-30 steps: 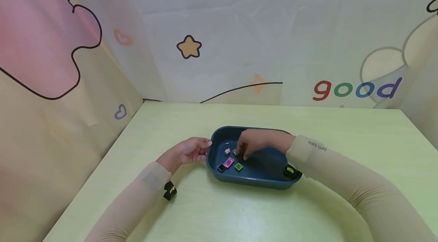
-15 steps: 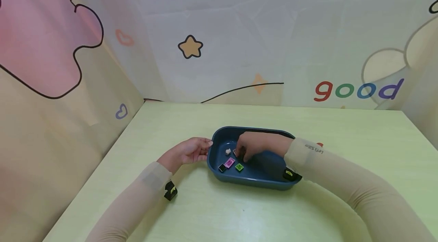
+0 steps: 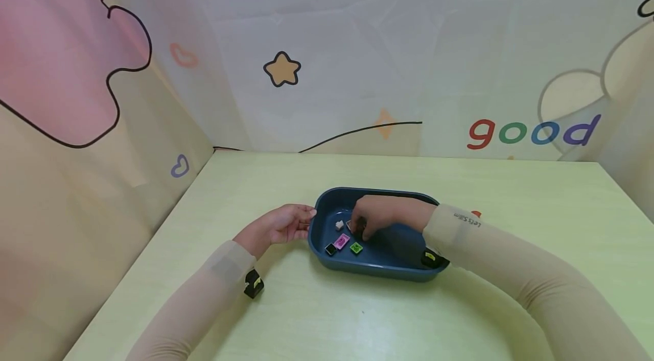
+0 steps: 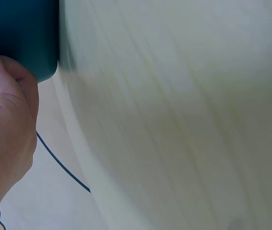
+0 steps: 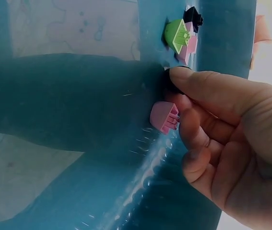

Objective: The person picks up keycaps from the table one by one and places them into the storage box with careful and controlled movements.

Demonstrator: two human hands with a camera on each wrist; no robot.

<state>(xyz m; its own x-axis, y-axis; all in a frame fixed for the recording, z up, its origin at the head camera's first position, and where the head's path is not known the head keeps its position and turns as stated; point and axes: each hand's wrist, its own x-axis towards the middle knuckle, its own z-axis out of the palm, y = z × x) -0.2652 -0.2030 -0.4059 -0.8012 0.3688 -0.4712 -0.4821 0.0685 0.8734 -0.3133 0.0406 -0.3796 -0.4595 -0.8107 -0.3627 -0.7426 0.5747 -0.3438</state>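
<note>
A dark blue plastic tray (image 3: 393, 271) stands on the table. My left hand (image 3: 286, 225) is at its left end, thumb and fingers gripping the rim; the left wrist view shows this hand (image 4: 8, 103) beside the tray's corner. Inside the tray, my right hand (image 3: 380, 214) pinches a small black piece (image 5: 171, 82) between thumb and index finger, and the fingers partly cover it. Just beside those fingertips lies a pink toy brick (image 5: 162, 116). A green brick (image 3: 356, 247), a bright pink brick (image 3: 342, 242), a black brick (image 3: 330, 249) and a white piece (image 3: 339, 225) lie on the tray's floor.
The pale yellow-green table (image 3: 327, 321) extends around the tray. Behind it hangs a printed cloth backdrop (image 3: 347, 66). A small red thing (image 3: 476, 214) shows past the right sleeve, mostly hidden.
My right hand shifts slightly within the tray, and its sleeve moves a little left, uncovering the red thing behind it. The left hand, tray and loose bricks stay put.
</note>
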